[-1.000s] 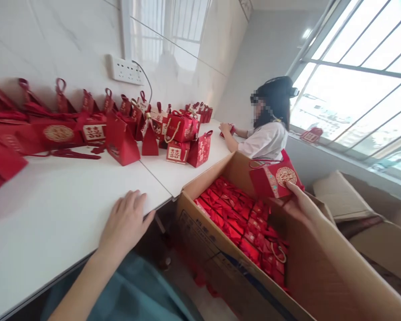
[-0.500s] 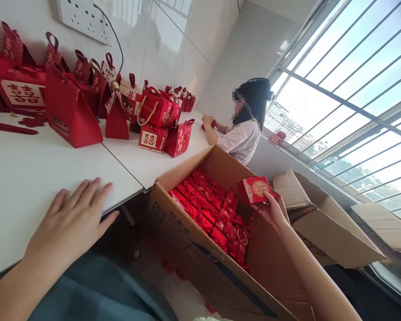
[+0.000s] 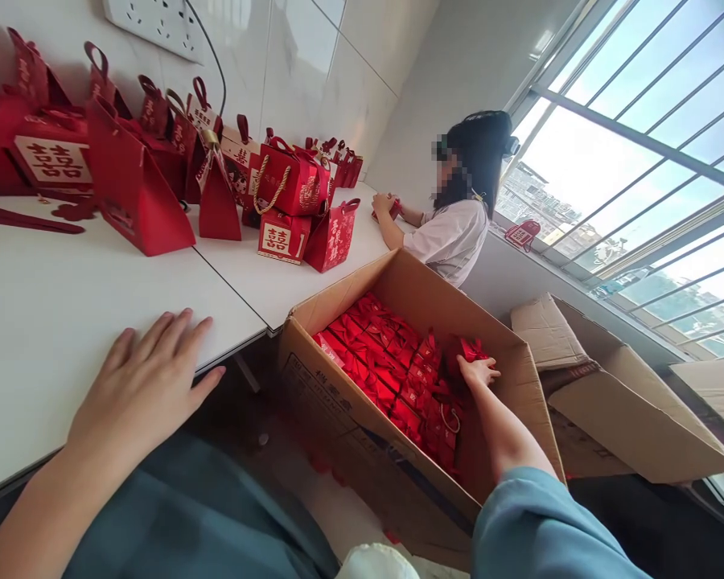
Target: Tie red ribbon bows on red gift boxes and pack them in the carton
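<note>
My left hand (image 3: pixel 148 374) lies flat on the white tabletop (image 3: pixel 48 338), fingers spread, holding nothing. Inside a large open cardboard carton (image 3: pixel 338 434), at its far right end, my right hand (image 3: pixel 481 371) grips a small red gift box (image 3: pixel 467 349), whose lower part is hidden by the hand and the shadow. Rows of red gift boxes (image 3: pixel 380 362) with ribbon tops fill the left and middle of the carton. One near the right side has a pale rope handle (image 3: pixel 450 418).
Red gift boxes and bags, among them a tall red bag (image 3: pixel 141 197) and a rope-handled box (image 3: pixel 290 181), crowd the table by the wall. A co-worker (image 3: pixel 458 225) sits beyond, holding a small red item. Another open carton (image 3: pixel 621 394) stands right, under the barred window.
My right hand has lowered the red gift box from above the carton's right side down into it. My left hand stays flat on the table. The view has shifted slightly.
</note>
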`<state>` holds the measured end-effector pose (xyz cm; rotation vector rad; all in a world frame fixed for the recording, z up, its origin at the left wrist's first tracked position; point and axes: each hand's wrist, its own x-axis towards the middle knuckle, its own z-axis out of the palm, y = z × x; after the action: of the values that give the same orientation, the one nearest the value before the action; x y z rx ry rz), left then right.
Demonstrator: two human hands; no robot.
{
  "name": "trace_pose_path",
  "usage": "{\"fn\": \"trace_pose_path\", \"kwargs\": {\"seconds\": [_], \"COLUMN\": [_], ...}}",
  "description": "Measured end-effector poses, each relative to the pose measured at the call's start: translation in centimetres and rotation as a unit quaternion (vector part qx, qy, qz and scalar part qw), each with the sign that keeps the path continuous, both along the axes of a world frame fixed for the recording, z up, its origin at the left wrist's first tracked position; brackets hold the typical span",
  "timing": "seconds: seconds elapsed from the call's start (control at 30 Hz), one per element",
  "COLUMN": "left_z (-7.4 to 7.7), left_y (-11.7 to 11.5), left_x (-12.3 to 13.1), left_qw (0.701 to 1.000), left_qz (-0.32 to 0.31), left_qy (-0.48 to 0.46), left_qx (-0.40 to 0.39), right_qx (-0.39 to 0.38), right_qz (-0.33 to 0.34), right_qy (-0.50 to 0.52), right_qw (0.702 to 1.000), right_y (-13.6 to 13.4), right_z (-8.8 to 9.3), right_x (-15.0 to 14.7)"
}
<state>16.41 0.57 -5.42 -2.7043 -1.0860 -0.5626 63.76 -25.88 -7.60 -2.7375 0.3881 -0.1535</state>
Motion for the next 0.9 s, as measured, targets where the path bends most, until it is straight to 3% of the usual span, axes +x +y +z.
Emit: {"fn": "trace_pose_path", "kwargs": {"seconds": [0.17,0.3,0.6,0.77,0.9], "left_z": [0.0,-0.1,0.1,-0.2,-0.4], "left_y": [-0.1,-0.1,-0.1,0.0,0.0], "left_x": [0.0,0.0,0.1,0.2,0.2], "left_qw": [1.0,1.0,0.999,0.999,0.999], "left_qz": [0.0,-0.002,-0.002,-0.002,-0.001], "left_qy": [-0.01,-0.018,-0.03,-0.04,-0.044], "left_qx": [0.004,0.0,-0.01,-0.013,-0.015], "right_qx": [-0.02,-0.051,-0.16,-0.211,-0.239], "right_qz": [-0.068,-0.07,0.083,0.124,0.186], "right_qy": [0.019,0.025,0.026,0.003,0.008], "right_qw": [0.997,0.996,0.983,0.97,0.953], "right_y": [0.3,1.1,0.2,-0.6,-1.4], "right_z": [-2.2,-3.0,-3.0,-3.5,-3.0], "right_x": [1.0,1.7,1.7,0.5,0.8]}}
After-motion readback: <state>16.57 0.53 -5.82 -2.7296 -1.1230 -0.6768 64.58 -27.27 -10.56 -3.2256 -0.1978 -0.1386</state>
